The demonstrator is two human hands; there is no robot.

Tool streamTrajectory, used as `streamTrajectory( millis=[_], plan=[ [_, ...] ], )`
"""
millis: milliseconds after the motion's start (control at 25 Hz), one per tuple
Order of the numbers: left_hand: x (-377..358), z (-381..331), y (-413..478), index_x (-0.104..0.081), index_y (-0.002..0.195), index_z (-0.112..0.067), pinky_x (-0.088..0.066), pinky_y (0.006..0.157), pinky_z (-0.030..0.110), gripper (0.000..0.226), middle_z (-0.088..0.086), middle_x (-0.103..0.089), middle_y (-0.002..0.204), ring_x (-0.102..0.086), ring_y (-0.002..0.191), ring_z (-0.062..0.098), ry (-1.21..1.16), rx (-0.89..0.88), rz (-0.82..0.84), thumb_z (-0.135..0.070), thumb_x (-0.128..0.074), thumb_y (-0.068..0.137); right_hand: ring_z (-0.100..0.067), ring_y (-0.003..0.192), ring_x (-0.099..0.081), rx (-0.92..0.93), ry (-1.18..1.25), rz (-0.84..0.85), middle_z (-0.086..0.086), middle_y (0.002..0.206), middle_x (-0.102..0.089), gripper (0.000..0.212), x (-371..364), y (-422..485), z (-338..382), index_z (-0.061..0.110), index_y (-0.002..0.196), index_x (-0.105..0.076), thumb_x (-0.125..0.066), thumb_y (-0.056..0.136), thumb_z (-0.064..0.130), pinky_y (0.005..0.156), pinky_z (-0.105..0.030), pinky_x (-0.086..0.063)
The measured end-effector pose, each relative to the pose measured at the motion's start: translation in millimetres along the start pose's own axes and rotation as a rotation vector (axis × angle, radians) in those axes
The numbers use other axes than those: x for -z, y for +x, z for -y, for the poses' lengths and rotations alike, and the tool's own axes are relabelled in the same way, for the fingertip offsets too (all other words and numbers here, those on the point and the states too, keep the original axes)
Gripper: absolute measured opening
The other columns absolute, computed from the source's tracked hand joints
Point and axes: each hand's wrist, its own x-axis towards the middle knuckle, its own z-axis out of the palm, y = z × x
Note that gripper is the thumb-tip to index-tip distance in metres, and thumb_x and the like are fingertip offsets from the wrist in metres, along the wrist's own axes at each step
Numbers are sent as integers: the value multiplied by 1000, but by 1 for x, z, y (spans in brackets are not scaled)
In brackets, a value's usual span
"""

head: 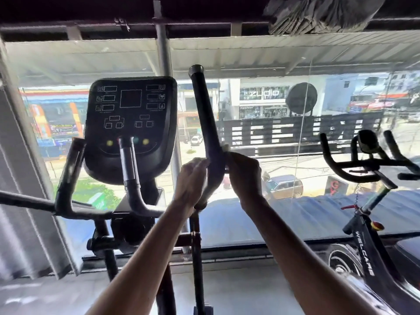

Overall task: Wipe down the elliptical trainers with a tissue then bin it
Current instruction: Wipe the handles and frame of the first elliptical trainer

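An elliptical trainer stands in front of me with a black console [130,123] and a tall black moving handle [205,114] to its right. My left hand [191,180] curls around the lower part of that handle from the left. My right hand [244,176] grips the same handle from the right, pressing a pale tissue [226,147] against it; only a small corner of the tissue shows above the fingers. The fixed inner handlebars [134,189] and the left moving handle [68,176] stand free.
A large glass window [284,155] lies just beyond the machine, overlooking a street. A black spin bike [366,253] marked WELCARE stands at the right. A grey pillar [25,201] rises at the left. No bin is in view.
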Motion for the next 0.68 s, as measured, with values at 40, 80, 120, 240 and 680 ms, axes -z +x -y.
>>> streamTrajectory(
  millis=[40, 80, 120, 240, 680],
  plan=[
    [-3, -2, -1, -72, 115, -15, -50, 102, 46, 49, 1, -75, 115, -68, 112, 20, 17, -12, -15, -51, -48, 91, -1, 59, -63, 31, 14, -53, 2, 72, -75, 35, 2, -5, 1, 15, 77, -73, -57, 99, 37, 59, -29, -52],
    [-5, -5, 0, -72, 115, -15, -51, 102, 48, 52, 1, -76, 114, -69, 110, 19, 23, -23, -43, -54, -50, 88, 10, 60, -59, 62, 32, -99, 9, 76, -76, 29, 2, -10, 1, 18, 85, -77, -59, 100, 34, 60, -23, -51],
    [-7, -8, 0, -73, 114, -17, -54, 101, 49, 55, 0, -76, 111, -70, 107, 18, 31, -34, -80, -58, -52, 83, 14, 60, -57, 70, 71, -104, 11, 77, -76, 28, 1, -13, 1, 18, 85, -78, -60, 100, 34, 60, -21, -49],
    [-12, -18, 2, -73, 115, -23, -55, 100, 48, 51, -5, -77, 110, -71, 106, 15, 88, -70, -209, -55, -54, 80, -3, 56, -50, -36, 199, 31, -11, 66, -69, 53, -3, -2, -3, 5, 68, -65, -55, 99, 48, 55, -39, -47],
    [-18, -36, 23, -76, 105, -24, -59, 93, 49, 38, -8, -79, 89, -77, 86, 17, 246, -95, -401, -45, -58, 81, -14, 61, -59, -442, 934, 404, -6, 65, -64, 26, -21, 69, 11, 10, 74, -71, -66, 98, 20, 69, -29, -50]
  ],
)
